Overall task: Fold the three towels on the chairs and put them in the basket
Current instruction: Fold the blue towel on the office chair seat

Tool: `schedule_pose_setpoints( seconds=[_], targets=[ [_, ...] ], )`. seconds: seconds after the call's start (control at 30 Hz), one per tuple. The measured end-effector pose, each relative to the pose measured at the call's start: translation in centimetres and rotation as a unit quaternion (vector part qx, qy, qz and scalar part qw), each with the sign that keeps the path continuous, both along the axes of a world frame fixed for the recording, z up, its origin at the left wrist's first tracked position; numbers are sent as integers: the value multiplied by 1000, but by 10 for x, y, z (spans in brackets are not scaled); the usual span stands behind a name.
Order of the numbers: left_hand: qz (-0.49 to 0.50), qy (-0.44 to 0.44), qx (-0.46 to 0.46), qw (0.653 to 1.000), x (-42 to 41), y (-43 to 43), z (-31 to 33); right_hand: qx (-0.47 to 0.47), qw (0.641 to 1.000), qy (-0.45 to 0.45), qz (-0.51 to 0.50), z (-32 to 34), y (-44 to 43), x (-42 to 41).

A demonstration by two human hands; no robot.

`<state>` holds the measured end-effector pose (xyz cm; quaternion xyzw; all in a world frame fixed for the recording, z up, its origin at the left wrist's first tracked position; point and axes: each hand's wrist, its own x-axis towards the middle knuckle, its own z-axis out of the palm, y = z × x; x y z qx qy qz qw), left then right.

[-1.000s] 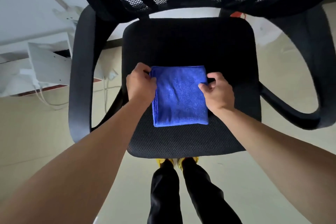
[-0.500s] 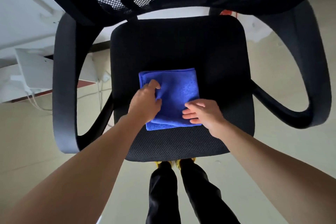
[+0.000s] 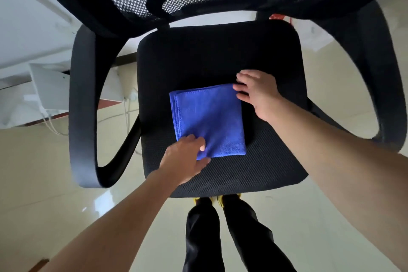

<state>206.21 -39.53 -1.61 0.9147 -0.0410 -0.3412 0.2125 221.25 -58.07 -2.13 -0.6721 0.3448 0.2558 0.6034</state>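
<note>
On seat (image 3: 198, 55): towel (image 3: 212, 117) long axis near-far; left hand (image 3: 183, 161) pinches corner, right hand (image 3: 258, 93) spread.

Your left hand (image 3: 184, 160) hides the near corner of the folded blue microfibre towel (image 3: 209, 117); the black mesh chair (image 3: 209, 55) is cropped above.

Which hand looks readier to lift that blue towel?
Probably the left hand: it seems to pinch the blue towel at its near corner; the right hand only touches the far corner.
</note>
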Motion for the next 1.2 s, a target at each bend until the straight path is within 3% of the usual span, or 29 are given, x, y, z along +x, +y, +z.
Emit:
schedule_pose_setpoints(
  seconds=[0.03,0.1,0.2,0.27,0.33,0.47,0.63,0.7,0.77,0.83,0.9,1.0,1.1,1.2],
  targets=[
    [36,0,-23,999,10,0,4,-81,996,-35,20,0,-5,-13],
    [97,-85,-47,991,39,0,10,-206,974,-63,73,1,-15,-47],
    [81,-183,-3,980,92,-6,12,-233,955,27,179,7,-15,-107],
    [9,-135,59,989,125,-10,9,-253,930,82,256,12,-6,-132],
    [-31,-65,102,992,146,-10,2,-265,921,101,267,10,-1,-138],
    [75,38,50,995,149,-3,-6,-216,944,110,223,-2,-22,-120],
    [94,97,57,989,118,-8,-2,-217,964,22,153,-2,-78,-79],
    [37,14,89,995,116,-19,3,-177,975,8,132,3,-88,-69],
    [-90,-116,120,982,125,-30,6,-151,975,13,163,4,-87,-68],
    [-201,-159,121,959,138,-41,7,-179,956,8,231,0,-85,-69],
    [-267,-131,124,947,147,-47,5,-220,931,-7,292,-3,-81,-71],
    [-274,-123,122,946,148,-48,8,-277,903,-59,324,1,-75,-76],
    [-264,-154,89,948,133,-39,20,-329,867,-177,331,11,-70,-96],
    [-259,-198,54,944,102,-24,30,-397,786,-271,388,20,-65,-124]
  ],
)
